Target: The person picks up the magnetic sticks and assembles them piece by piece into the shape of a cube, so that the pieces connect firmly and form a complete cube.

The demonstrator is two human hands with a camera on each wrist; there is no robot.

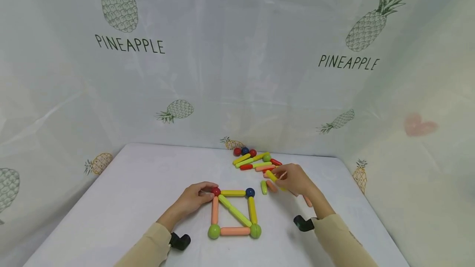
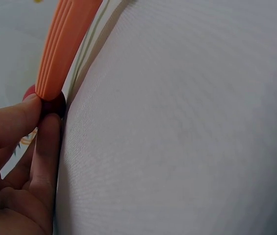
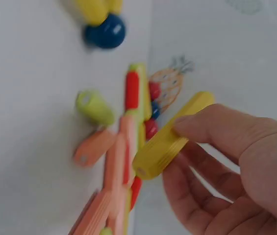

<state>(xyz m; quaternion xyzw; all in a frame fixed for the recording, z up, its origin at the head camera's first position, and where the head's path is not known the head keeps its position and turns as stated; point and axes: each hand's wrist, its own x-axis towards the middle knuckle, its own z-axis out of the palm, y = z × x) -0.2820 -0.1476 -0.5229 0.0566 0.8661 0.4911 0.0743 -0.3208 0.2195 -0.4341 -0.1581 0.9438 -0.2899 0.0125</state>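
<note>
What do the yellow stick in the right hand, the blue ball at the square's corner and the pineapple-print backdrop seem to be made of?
Yellow stick: likely satin plastic, given its fine ridges. Blue ball: glossy, with a bright highlight; painted metal or plastic, unclear. Backdrop: thin, slightly shiny sheet, creased and printed; fabric or plastic film.

And here's my left hand on the frame's far-left ball, a diagonal running from there toward the near-right ball. Over to the right, my right hand holds a single rod above the table; beyond the frame lies the pile, three balls behind it.
</note>
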